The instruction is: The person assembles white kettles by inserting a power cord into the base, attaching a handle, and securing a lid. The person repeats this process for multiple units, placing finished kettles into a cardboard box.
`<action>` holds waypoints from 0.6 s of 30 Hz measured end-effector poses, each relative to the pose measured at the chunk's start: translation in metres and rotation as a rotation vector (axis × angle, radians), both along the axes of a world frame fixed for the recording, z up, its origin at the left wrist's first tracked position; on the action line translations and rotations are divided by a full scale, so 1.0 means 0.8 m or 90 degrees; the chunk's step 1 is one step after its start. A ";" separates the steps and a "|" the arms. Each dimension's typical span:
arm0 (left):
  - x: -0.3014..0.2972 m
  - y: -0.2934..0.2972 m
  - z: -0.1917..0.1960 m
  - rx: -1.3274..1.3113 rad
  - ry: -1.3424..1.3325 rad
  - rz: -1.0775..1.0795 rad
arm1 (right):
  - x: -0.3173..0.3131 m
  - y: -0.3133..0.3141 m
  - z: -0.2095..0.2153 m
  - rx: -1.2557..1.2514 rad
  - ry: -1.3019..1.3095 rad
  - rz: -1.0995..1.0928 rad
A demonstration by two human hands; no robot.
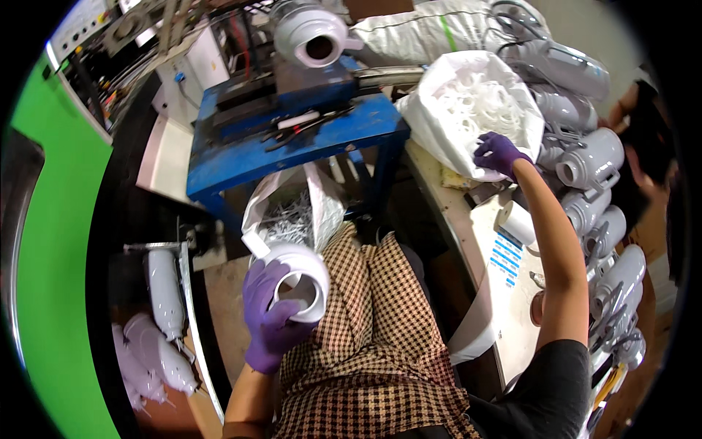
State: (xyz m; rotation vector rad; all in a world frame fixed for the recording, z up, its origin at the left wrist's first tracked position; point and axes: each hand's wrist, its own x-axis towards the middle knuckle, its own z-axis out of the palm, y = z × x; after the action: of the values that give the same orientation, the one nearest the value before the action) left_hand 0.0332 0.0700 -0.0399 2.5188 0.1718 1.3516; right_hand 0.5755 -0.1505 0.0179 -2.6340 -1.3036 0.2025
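Observation:
My left hand (272, 311), in a purple glove, is closed round a pale grey plastic jug body (298, 267) above my lap. The jug's round open end is turned toward me, and its hollow inside shows. Off to the right, my gloved right hand (500, 154) is at the near side of an open white sack (431, 110). Translucent white plastic rings (479, 102) fill the sack. The fingers of that hand are bent together by the rings; whatever they hold is too small to make out.
A blue metal bench (292, 157) carries tools and another grey jug body (311, 36). Beneath it stands a bag of plastic scraps (289, 219). Several jug bodies (592, 157) are piled at right, beside a white table (504, 314) with a roll (516, 222). More lie in a lower-left bin (167, 293).

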 end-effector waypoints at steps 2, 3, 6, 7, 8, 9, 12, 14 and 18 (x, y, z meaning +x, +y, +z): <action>-0.002 -0.001 0.000 -0.025 -0.022 0.011 | -0.003 -0.002 -0.014 -0.051 -0.103 0.019; -0.003 -0.003 0.001 -0.036 -0.024 0.017 | 0.000 -0.005 -0.016 -0.111 -0.158 0.034; -0.010 -0.006 0.009 -0.045 -0.004 0.036 | 0.022 0.003 -0.023 -0.285 -0.153 0.091; -0.011 -0.006 0.011 -0.046 0.018 0.029 | 0.045 -0.010 -0.031 -0.293 -0.122 0.071; -0.021 -0.003 0.006 -0.035 0.033 0.039 | 0.038 0.004 -0.023 -0.244 -0.091 0.034; -0.027 -0.002 0.005 -0.037 0.027 0.054 | 0.031 0.012 -0.011 -0.196 -0.059 -0.006; -0.024 0.000 -0.001 -0.060 0.011 0.039 | 0.073 -0.020 0.007 0.008 0.088 -0.180; -0.026 0.001 -0.001 -0.062 -0.001 0.052 | 0.051 -0.008 0.037 0.076 0.107 -0.181; -0.030 0.006 -0.004 -0.049 0.001 0.057 | -0.068 0.034 0.082 0.229 0.085 -0.142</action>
State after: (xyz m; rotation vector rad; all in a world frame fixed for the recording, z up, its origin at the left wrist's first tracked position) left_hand 0.0095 0.0748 -0.0432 2.4754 0.3339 1.3483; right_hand 0.5214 -0.1236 0.0837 -2.3862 -0.8991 0.0972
